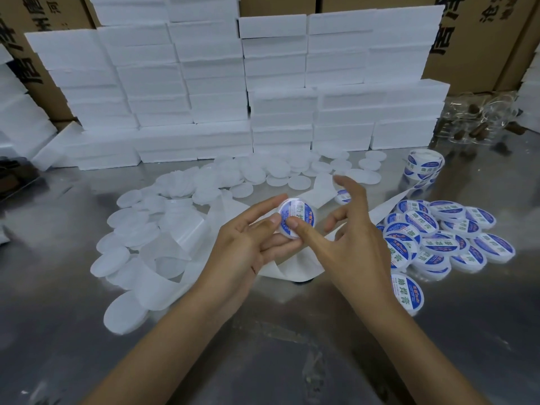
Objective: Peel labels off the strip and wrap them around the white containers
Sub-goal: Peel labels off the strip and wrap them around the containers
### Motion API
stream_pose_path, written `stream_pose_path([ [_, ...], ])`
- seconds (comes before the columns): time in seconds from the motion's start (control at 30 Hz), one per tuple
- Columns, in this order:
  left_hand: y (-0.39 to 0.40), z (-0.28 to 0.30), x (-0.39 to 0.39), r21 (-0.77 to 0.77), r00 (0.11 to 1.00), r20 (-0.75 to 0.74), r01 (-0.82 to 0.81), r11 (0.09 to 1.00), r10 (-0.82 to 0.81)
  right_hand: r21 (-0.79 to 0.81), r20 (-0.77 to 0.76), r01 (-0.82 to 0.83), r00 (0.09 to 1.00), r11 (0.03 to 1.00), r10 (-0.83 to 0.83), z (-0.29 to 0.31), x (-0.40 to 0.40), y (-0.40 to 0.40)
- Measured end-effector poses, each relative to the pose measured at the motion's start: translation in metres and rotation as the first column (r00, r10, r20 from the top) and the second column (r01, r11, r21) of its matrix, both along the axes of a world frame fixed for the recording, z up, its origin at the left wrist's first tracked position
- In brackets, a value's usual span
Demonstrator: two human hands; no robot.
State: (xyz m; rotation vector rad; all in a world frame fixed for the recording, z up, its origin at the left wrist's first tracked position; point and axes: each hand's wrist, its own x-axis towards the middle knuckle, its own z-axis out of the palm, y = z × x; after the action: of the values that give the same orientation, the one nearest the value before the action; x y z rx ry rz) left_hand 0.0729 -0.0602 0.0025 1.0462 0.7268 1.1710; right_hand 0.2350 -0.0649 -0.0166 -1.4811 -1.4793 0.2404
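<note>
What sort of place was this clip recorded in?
Probably a small packing or labelling workshop: stacked white foam boxes against brown printed cartons, and a pile of blue-labelled round white containers on a steel table.

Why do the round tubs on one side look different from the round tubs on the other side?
The tubs on the right each wear a blue and white label with writing; the tubs on the left are bare, cloudy white. The right ones sit in a tight, overlapping heap; the left ones spread in a long band across the metal table. Both are flat, round and white.
</note>
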Motion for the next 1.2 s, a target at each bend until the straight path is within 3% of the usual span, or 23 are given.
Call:
stream_pose_path([
  [0.1,0.0,-0.0007,0.0022,-0.053,0.993,0.101,0.06,0.997,-0.055,-0.023,0.053,0.03,0.998,0.999,-0.028,-0.0018,0.001,0.0007],
  [0.33,-0.0042,0.0025,0.0045,-0.096,0.976,0.148,0.175,0.98,-0.16,0.065,0.125,-0.022,0.992,0.998,0.014,-0.0033,0.0045,0.0027],
  [0.6,-0.0037,0.001,0.0039,-0.025,0.995,-0.034,0.097,0.995,-0.098,0.08,0.087,-0.019,0.996,0.997,0.012,-0.0072,0.0085,0.0054],
  [0.83,-0.0081,-0.0011,0.0075,0.102,0.976,-0.178,0.144,0.984,-0.124,0.009,0.306,0.126,0.944,0.992,-0.123,-0.0058,0.0093,0.0033],
  [1.03,-0.0064,0.0009,0.0045,0.116,0.977,-0.188,0.125,0.985,-0.102,0.064,0.222,0.069,0.972,0.996,-0.082,-0.0062,0.0065,0.0046],
  [1.2,-0.0066,0.0001,0.0065,0.183,0.956,-0.269,-0.071,0.981,0.12,0.028,0.104,-0.085,0.991,0.996,0.082,-0.008,0.0041,0.0049],
])
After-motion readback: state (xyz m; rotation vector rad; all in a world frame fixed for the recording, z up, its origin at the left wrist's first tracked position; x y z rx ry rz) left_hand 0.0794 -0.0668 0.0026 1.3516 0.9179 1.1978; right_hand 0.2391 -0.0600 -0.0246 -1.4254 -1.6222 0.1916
